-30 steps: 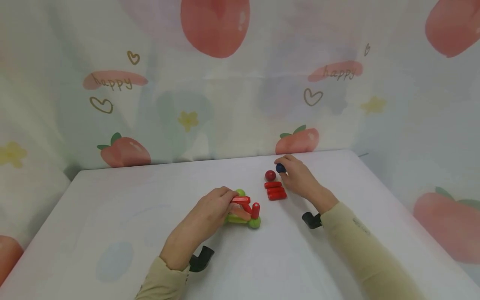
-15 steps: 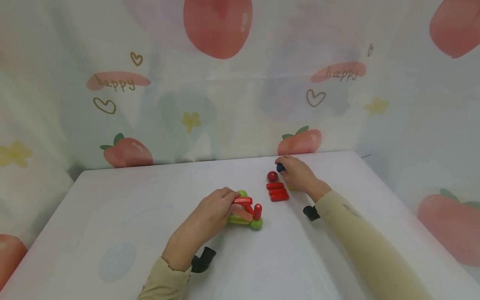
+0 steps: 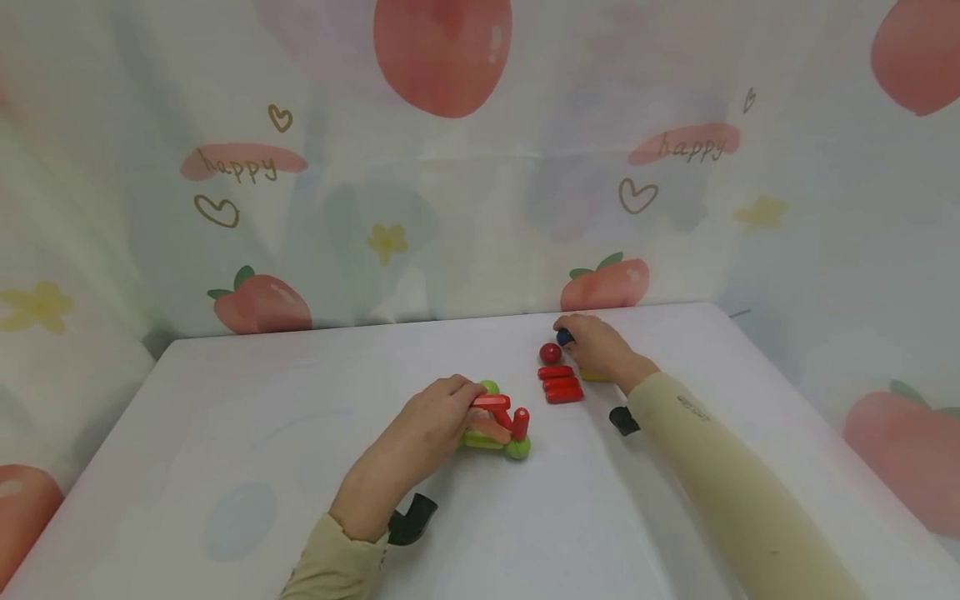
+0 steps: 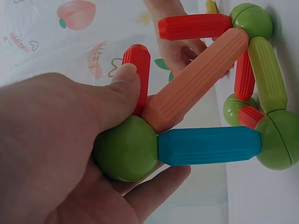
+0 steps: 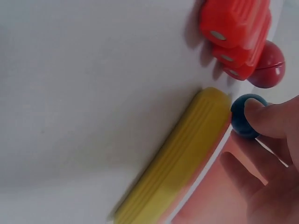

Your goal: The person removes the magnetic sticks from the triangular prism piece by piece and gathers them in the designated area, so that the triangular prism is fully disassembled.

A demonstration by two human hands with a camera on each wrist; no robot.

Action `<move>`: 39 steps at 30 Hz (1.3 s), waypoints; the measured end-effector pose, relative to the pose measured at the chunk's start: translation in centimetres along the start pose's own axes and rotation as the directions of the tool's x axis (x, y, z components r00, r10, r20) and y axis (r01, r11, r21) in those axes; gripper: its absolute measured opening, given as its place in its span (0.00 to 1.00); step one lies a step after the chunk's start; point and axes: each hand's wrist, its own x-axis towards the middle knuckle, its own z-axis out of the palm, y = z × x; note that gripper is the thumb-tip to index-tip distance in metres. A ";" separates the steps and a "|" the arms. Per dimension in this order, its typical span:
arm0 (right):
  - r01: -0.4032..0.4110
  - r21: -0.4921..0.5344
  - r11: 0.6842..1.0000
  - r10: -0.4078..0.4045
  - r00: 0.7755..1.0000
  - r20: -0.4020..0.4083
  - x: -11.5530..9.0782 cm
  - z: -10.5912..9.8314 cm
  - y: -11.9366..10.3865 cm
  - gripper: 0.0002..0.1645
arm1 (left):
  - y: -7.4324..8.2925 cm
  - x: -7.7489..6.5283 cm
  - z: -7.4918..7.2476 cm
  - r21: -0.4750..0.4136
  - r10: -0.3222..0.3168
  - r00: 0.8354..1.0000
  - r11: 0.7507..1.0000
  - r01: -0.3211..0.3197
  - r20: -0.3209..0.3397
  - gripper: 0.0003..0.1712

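My left hand (image 3: 431,417) holds a magnetic-rod frame above the table; in the left wrist view the thumb presses a red rod (image 4: 137,77) beside a green ball (image 4: 126,148). From that ball run an orange rod (image 4: 198,79) and a blue rod (image 4: 209,146) to other green balls, joined by a lime rod (image 4: 268,74) and more red rods. At the back right, my right hand (image 3: 600,348) pinches a blue ball (image 5: 244,116) between thumb and fingers. This ball sits right at the end of a long yellow rod (image 5: 173,161) on the table.
Three loose red rods (image 3: 561,390) lie side by side left of the right hand, with a dark red ball (image 3: 551,353) just behind them. A patterned cloth (image 3: 480,208) hangs behind the white table's (image 3: 225,433) back edge.
The right wrist has shifted forward and left, so the yellow rod now shows beneath the hand. The blue ball is slightly closer to the dark red ball. The left hand keeps its hold.
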 end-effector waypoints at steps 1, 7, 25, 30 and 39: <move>0.001 -0.005 1.000 -0.001 1.000 0.011 0.0 0.0 0.1 0.26 | 0.0 0.0 0.0 0.001 0.005 1.000 1.000 -0.005 -0.006 0.23; 0.008 -0.023 1.000 -0.007 0.999 0.044 -0.1 0.3 0.5 0.28 | 0.1 -0.1 0.1 0.019 0.024 0.999 1.000 -0.023 -0.026 0.23; 0.086 0.085 0.993 -0.077 0.992 -0.104 -1.7 -1.0 0.3 0.28 | 0.1 0.1 0.1 0.018 -0.005 1.000 1.000 0.005 0.012 0.20; 0.125 0.124 0.984 -0.103 0.980 -0.169 -3.1 -0.7 -0.3 0.25 | 0.0 0.1 0.2 0.005 -0.017 1.000 1.000 0.016 0.017 0.21; 0.234 0.233 0.944 -0.156 0.939 -0.307 -6.2 0.3 -2.0 0.23 | 0.1 0.2 0.0 -0.009 -0.023 1.000 1.000 0.023 0.021 0.21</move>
